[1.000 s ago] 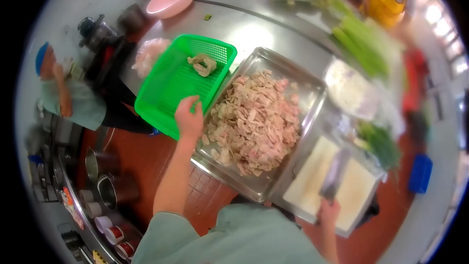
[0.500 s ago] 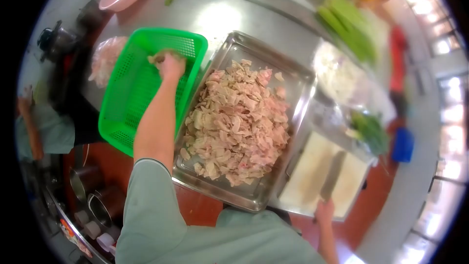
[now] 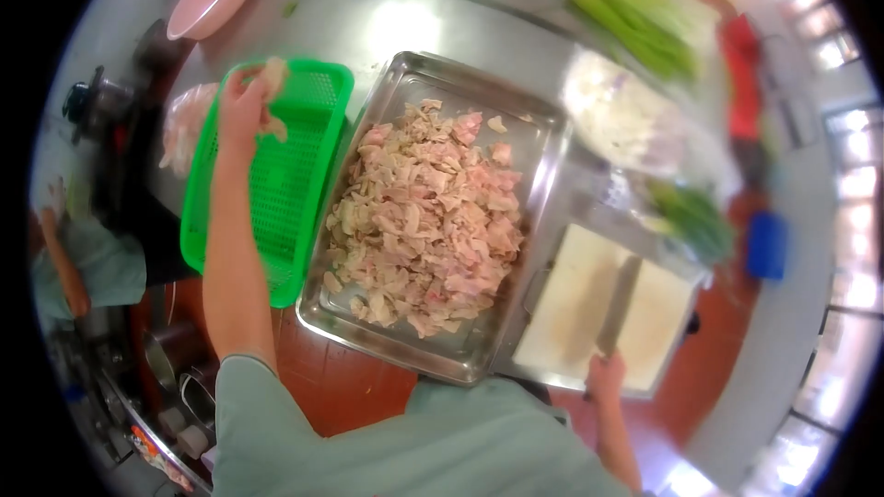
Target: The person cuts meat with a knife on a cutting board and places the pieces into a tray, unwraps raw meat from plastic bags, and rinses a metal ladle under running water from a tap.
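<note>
Green plastic, perforated: a deep basket [image 3: 318, 166] stands along the left side of a steel tray [image 3: 523, 136], both on a metal bench [image 3: 341, 23].

Left hand [image 3: 239, 115]: fingers curled partly closed around a pale, limp piece [image 3: 274, 78], probably meat, at the basket's far end. Loose ends hang past the fingers. The exact contact of the fingertips is blurred; whether the piece is wholly off the plastic, I cannot tell.

Right hand [image 3: 605, 375]: closed around the handle of a broad knife [image 3: 619, 306], well apart from the other hand. The blade lies over the white cutting board [image 3: 661, 327]; whether it touches the surface I cannot tell.

In the tray, a heap of chopped pieces [image 3: 428, 221], pale brown to pink.

On handling, my judgement: a soft, probably slippery piece wants several fingers gathered under its thick part, as a pinch on one flap might let the rest slide. Lift clear of the rim before any sideways move, so the dangling ends do not snag. Good practice for the knife hand: blade low and quiet, edge turned away from the free hand, wrist relaxed while the other arm reaches.
</note>
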Demonstrator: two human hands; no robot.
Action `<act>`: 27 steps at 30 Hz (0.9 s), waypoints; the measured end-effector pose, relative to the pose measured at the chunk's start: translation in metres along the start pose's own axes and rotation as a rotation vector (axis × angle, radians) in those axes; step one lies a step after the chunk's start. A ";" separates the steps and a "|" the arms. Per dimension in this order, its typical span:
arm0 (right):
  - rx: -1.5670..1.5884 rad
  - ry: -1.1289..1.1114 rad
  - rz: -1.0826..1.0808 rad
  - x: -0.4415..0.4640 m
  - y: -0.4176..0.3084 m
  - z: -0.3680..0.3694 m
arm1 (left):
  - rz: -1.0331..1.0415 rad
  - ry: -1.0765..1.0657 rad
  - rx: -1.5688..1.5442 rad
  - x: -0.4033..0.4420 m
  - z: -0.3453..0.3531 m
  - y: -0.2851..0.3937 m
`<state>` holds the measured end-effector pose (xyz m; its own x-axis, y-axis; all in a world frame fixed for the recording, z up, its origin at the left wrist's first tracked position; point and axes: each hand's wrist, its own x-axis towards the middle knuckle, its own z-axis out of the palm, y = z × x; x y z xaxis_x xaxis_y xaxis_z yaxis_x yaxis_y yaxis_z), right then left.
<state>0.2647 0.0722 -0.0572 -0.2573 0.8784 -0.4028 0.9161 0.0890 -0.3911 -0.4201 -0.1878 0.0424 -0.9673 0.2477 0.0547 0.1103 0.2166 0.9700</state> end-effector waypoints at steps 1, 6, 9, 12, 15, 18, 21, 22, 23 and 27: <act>-0.008 -0.002 -0.022 -0.002 -0.006 -0.003 | 0.071 -0.063 -0.010 -0.019 0.012 0.027; 0.239 -0.110 0.019 -0.001 -0.008 -0.026 | 0.261 -0.423 0.013 -0.139 0.107 0.117; 0.435 -0.193 0.111 0.009 0.032 -0.041 | 0.314 -0.623 0.169 -0.237 0.192 0.151; 0.500 -0.116 0.052 0.008 0.076 -0.061 | 0.393 -0.839 0.392 -0.340 0.286 0.140; 0.521 -0.043 0.035 0.012 0.135 -0.085 | 0.589 -0.992 0.447 -0.436 0.371 0.096; 0.408 -0.068 0.077 0.011 0.166 -0.127 | 0.807 -1.077 0.681 -0.496 0.410 0.024; 0.339 -0.044 -0.023 0.018 0.207 -0.136 | 0.955 -1.008 0.481 -0.529 0.417 0.006; 0.310 -0.016 -0.072 0.019 0.221 -0.137 | 0.956 -1.017 0.682 -0.533 0.412 0.018; 0.295 0.006 -0.115 0.017 0.211 -0.142 | 0.954 -1.012 0.889 -0.536 0.406 0.030; 0.300 -0.112 -0.032 0.015 0.210 -0.141 | 0.957 -0.995 0.748 -0.532 0.393 0.032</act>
<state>0.4961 0.1702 -0.0289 -0.3319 0.8186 -0.4687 0.7796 -0.0418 -0.6249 0.1873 0.0585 -0.0488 0.0249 0.9954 0.0923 0.9465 -0.0532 0.3182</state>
